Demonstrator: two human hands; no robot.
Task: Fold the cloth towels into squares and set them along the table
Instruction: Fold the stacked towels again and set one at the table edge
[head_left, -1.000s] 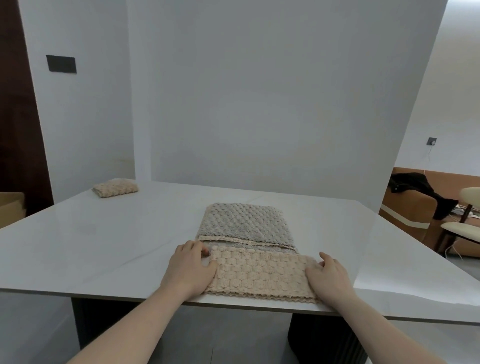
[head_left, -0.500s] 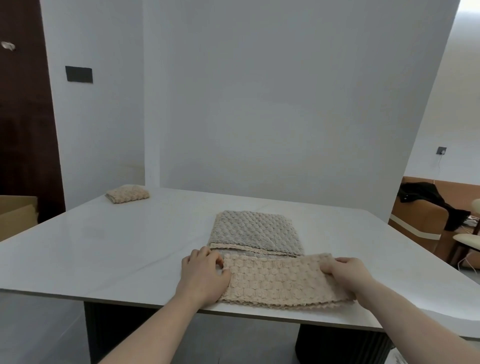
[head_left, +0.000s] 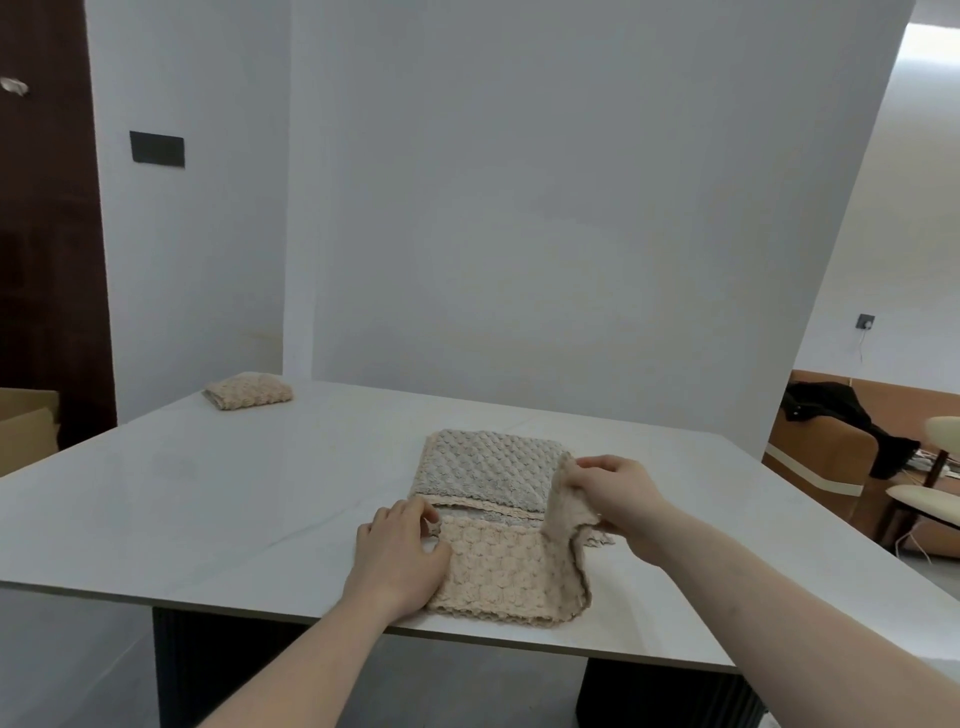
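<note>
Head view, landmark: we place everything against the white table (head_left: 208, 499).
Beige towel (head_left: 498, 569): it lies at the table's near edge, folded into a strip, between our two hands.
Left hand (head_left: 397, 553): we press it flat on the strip's left end, fingers relaxed and spread, thumb on the cloth.
Right hand (head_left: 618, 493): we pinch the strip's right end, fingers curled round it, and hold it raised off the table, the end standing up and curling leftward.
Grey towel (head_left: 491, 467): it lies flat just beyond the beige strip, its near edge touching it.
Folded beige square (head_left: 248, 391): it sits at the table's far left corner, well apart from both hands.
</note>
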